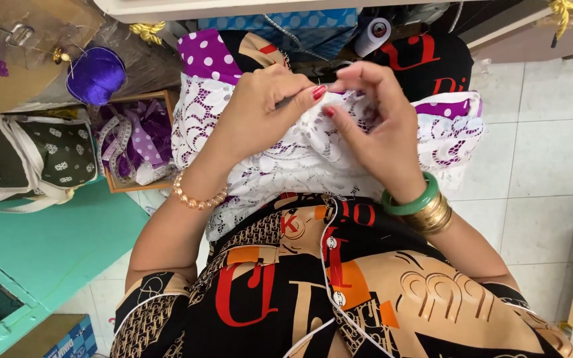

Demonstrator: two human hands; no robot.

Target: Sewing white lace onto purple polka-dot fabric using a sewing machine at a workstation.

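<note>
While the person sits looking down at their lap, the largest thing in view is their patterned shirt (313, 285), black, tan, orange and red, which fills the lower middle of the picture. Above it, spread over the knees, lies the white lace fabric (300, 159), with purple polka-dot cloth (207, 56) showing under its far edge and at its right side. To the left a teal surface (54, 238) runs along the pale tiled floor (545, 159), and on it rests a dark green bag (61, 152) with small white flowers and cream straps. Next to the bag sits a shallow wooden box (167, 99) holding purple scraps and a coiled measuring tape (111, 142). Beyond the box lies a bundle of purple thread (95, 74).

The left hand (260, 109) rests on the lace near its top edge, fingers curled narrow, thumb and forefinger pinching a fold of the lace; red nails show at the tips. The right hand (379, 126) meets it from the other side, fingertips touching the same spot, thumb and forefinger closed on the lace while the other fingers arch loosely above. Whether a needle sits between them is too small to tell. A pearl bead bracelet (197, 197) circles the left wrist; a green bangle (411, 199) and gold bangles (432, 215) circle the right. A white thread spool (374, 34) stands beyond the hands.
</note>
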